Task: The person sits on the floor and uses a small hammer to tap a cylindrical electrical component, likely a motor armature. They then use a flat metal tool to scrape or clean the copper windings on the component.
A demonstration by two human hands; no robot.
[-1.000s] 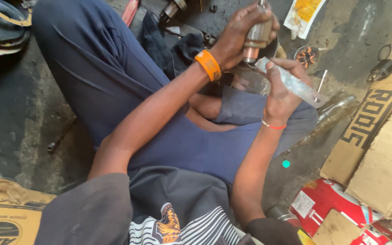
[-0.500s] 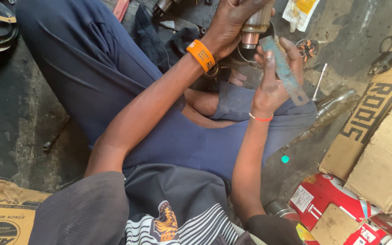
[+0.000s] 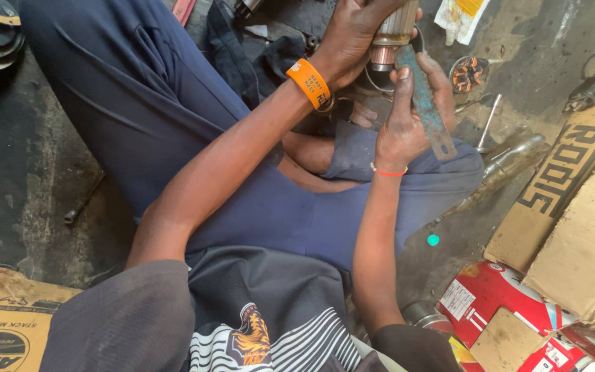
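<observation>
The left hand (image 3: 356, 38), with an orange wristband (image 3: 309, 83), is closed around a cylindrical metal motor part (image 3: 392, 31) cut off by the far edge. Just right, the right hand (image 3: 404, 117) grips a flat greenish metal bar (image 3: 425, 103), its tip against that part. Farther right on the grimy floor (image 3: 531, 41) lie a copper-wound stator (image 3: 467, 74), a metal rod (image 3: 488, 124) and cardboard boxes (image 3: 573, 207).

Grimy dark floor (image 3: 29, 172): flattened cardboard (image 3: 573, 207) and a red box (image 3: 497, 303) along its right edge, a copper-wound coil (image 3: 467, 74) near the top.
</observation>
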